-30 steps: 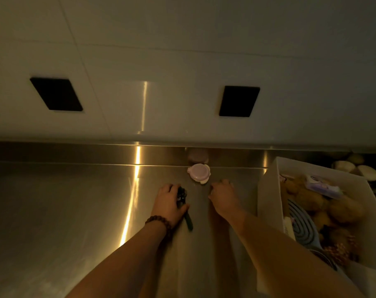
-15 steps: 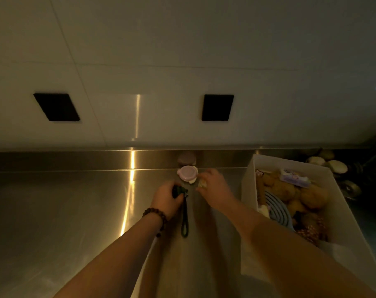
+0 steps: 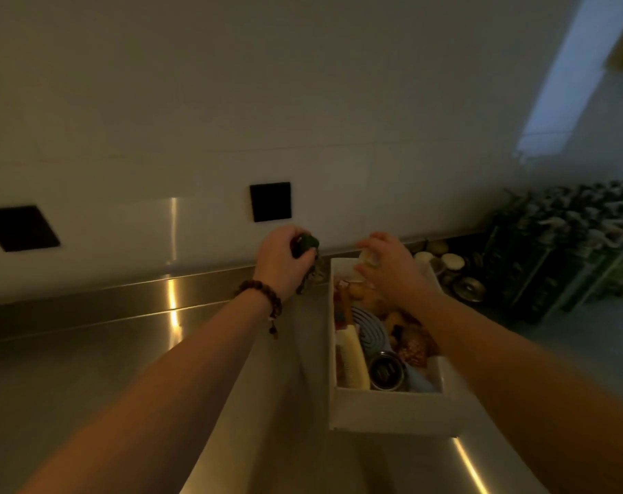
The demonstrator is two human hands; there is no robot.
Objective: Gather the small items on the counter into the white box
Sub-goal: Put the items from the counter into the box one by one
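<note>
My left hand [image 3: 283, 262] is raised above the steel counter [image 3: 89, 351], just left of the white box [image 3: 385, 408]. It grips a small dark green item [image 3: 307, 244] whose strap hangs down below the fist. My right hand [image 3: 388, 265] is over the far end of the box, its fingers curled round a small pale round item [image 3: 369, 259]. The box is full of small things: a blue ridged disc [image 3: 369, 333], a dark round tin [image 3: 386, 372], a cream comb-like piece [image 3: 353, 354] and brownish lumps.
A white wall with two black square plates [image 3: 270, 201] rises behind the counter. To the right of the box lie several round lids and small jars [image 3: 452, 260], then dark green crates [image 3: 566, 244] of bottles.
Both hands lifted off the counter and moved right toward the box, each carrying its item. The view swung right; the pink lidded item near the backsplash is out of sight.
</note>
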